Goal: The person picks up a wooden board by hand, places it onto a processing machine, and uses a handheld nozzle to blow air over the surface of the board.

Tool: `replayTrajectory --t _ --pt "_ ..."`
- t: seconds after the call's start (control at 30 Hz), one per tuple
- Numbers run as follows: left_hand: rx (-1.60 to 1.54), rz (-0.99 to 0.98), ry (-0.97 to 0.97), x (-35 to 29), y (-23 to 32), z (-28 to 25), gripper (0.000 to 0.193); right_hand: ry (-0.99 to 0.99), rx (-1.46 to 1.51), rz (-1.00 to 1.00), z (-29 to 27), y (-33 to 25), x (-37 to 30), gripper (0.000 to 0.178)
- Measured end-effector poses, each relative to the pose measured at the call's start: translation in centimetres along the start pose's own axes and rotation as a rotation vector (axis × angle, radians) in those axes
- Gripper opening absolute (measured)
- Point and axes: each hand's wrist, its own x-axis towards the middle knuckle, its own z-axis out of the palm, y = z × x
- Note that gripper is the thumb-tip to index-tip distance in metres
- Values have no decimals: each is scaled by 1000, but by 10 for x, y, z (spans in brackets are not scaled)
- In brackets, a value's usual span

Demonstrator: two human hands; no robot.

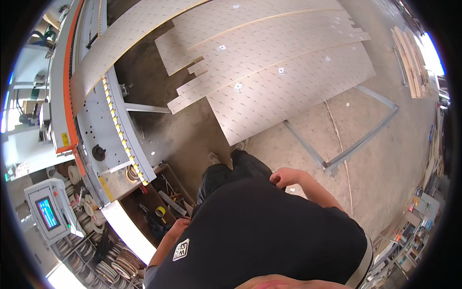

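The nearest patterned board (298,96) lay ahead of the person, its long axis slanting from near left to far right, with bars of a grey metal frame (361,144) reaching out from beneath its near long edge. Its near left corner pointed back at the shoes (214,157). That near edge was closer to the right hand (285,177) than to the left hand (180,225); the board lay forward of both, touching neither. The hands were well apart, either side of the black shirt (269,226). The right one's fingers were curled; whether they pinched cloth, I cannot tell. The left, partly hidden beside the wooden bin (127,202) holding yellow tape (160,212), showed no clear grip.
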Motion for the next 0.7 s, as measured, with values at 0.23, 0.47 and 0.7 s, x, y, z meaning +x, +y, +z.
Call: replayTrajectory --t 0.23,0.47,0.7 --pt "531 132 12 116 41 -67 21 303 -173 -296 -82 36 79 26" --pt "600 377 -14 221 51 26 23 428 98 -108 78 178 -15 26" --pt "459 451 119 285 -39 118 38 495 431 -179 130 288 -55 21"
